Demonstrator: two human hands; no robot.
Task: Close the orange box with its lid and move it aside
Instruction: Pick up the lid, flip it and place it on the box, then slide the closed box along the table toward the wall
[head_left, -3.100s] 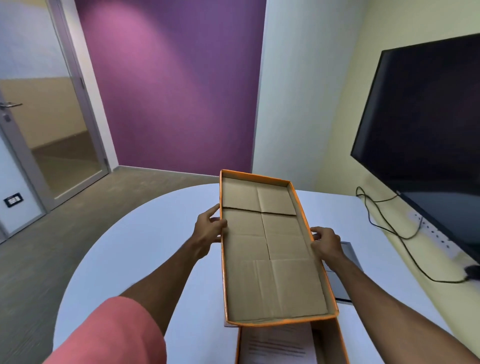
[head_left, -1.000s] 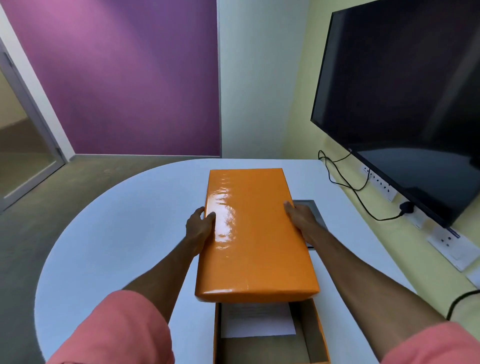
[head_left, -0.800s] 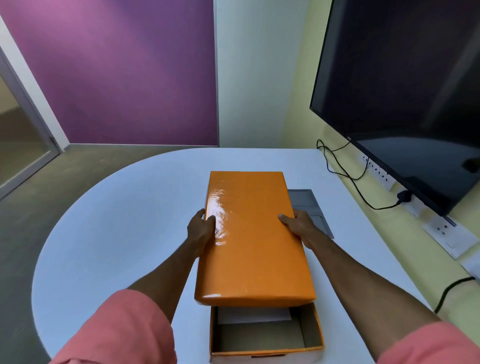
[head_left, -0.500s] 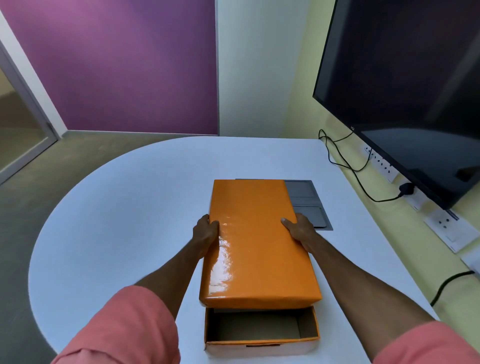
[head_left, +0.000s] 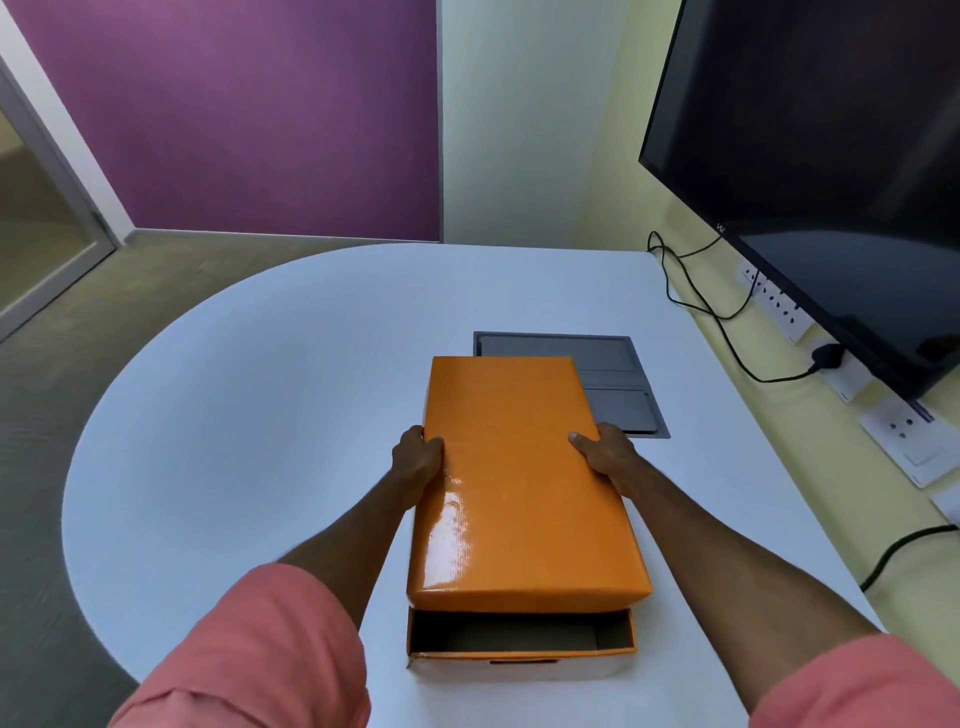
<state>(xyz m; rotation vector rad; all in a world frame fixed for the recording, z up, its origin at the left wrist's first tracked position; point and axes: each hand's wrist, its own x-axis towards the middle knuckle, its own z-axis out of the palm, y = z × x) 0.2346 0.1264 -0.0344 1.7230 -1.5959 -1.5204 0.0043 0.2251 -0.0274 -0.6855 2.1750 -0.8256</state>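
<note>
Both hands gripped the orange lid (head_left: 519, 478), left hand (head_left: 418, 462) at nine o'clock, right hand (head_left: 605, 457) at three, over the orange box (head_left: 519, 642), whose six o'clock end showed uncovered on the tabletop (head_left: 260, 389).

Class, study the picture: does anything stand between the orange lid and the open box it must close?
Nothing visible does. The left hand and right hand grip the lid by its long sides, directly above the box. The near end of the box shows open and empty; the rest is hidden beneath the lid.
</note>
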